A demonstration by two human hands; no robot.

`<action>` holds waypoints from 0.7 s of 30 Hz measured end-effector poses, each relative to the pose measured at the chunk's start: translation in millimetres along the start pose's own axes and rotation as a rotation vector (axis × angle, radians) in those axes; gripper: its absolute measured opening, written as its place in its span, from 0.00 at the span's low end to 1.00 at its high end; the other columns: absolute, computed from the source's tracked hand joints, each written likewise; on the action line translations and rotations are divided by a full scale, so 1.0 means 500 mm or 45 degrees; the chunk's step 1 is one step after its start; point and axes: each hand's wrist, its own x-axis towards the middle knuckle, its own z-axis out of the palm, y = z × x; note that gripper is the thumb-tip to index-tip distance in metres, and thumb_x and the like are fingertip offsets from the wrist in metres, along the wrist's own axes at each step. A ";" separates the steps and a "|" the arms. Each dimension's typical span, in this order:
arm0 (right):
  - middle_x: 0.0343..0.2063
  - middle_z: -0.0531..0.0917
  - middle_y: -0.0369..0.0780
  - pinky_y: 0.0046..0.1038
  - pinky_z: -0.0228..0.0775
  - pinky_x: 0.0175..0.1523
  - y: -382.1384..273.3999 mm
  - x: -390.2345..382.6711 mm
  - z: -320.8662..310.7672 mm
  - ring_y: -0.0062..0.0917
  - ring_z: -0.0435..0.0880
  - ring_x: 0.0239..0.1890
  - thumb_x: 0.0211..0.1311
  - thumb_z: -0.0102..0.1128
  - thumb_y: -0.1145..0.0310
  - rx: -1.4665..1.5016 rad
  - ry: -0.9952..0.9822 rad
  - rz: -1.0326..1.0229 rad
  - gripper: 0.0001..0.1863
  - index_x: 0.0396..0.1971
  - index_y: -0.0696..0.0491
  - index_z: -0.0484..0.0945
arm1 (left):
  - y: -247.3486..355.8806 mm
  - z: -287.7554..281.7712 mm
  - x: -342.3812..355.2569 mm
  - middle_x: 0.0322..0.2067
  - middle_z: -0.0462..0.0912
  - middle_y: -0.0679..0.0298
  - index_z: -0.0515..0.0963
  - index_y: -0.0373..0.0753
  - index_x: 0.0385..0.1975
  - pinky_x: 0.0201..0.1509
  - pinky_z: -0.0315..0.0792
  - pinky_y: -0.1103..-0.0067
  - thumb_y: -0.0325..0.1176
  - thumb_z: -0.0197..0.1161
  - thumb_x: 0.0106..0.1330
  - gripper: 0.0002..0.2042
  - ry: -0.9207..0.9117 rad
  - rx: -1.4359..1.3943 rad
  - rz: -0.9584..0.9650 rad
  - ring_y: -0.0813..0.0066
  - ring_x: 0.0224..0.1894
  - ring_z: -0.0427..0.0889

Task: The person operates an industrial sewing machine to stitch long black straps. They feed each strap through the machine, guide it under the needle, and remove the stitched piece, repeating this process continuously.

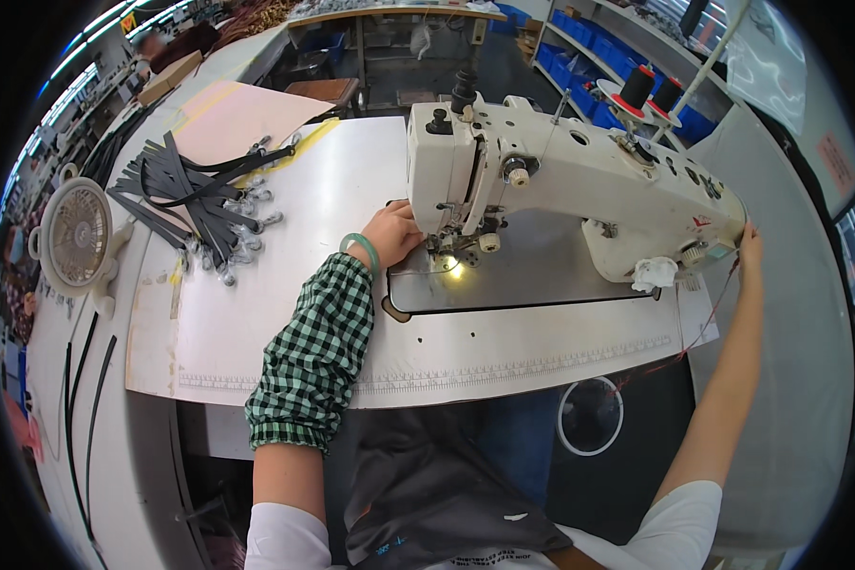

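Observation:
A white industrial sewing machine (541, 157) stands on a pale table, its small lamp lighting the needle area (451, 261). My left hand (391, 236), wearing a green bangle (361, 252), reaches to the left side of the machine head by the presser foot. Its fingers are bent, and the tips are partly hidden, so whatever they hold cannot be made out. At the machine's right end, my right hand (750, 249) is closed on the handwheel, which is mostly hidden. Reddish thread (703, 328) hangs below that hand.
Dark straps with plastic-wrapped ends (185, 195) lie piled at the left. Beside them stands a small white fan (76, 236). Black thread cones (636, 87) sit behind the machine. Loose black strips (93, 408) lie on the left side table. A printed ruler (427, 378) runs along the front edge.

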 end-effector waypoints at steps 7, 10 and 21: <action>0.36 0.75 0.40 0.25 0.68 0.37 0.048 -0.074 0.024 0.22 0.75 0.35 0.61 0.41 0.51 0.554 0.062 0.021 0.25 0.42 0.60 0.68 | 0.046 -0.037 -0.013 0.31 0.75 0.67 0.80 0.42 0.24 0.50 0.62 0.73 0.36 0.62 0.48 0.06 0.132 0.414 0.053 0.68 0.43 0.70; 0.36 0.75 0.39 0.23 0.68 0.35 0.036 -0.079 0.012 0.22 0.75 0.34 0.61 0.41 0.51 0.476 -0.007 0.050 0.24 0.42 0.58 0.68 | 0.084 -0.030 -0.047 0.25 0.73 0.68 0.81 0.44 0.22 0.46 0.62 0.74 0.38 0.64 0.46 0.07 0.044 0.446 -0.206 0.70 0.37 0.70; 0.23 0.73 0.35 0.21 0.62 0.22 0.003 -0.082 0.006 0.18 0.69 0.18 0.61 0.40 0.51 0.232 0.001 0.046 0.20 0.35 0.54 0.69 | 0.088 0.004 -0.055 0.22 0.72 0.68 0.81 0.43 0.21 0.38 0.63 0.74 0.36 0.65 0.45 0.06 0.228 0.175 -0.367 0.70 0.32 0.69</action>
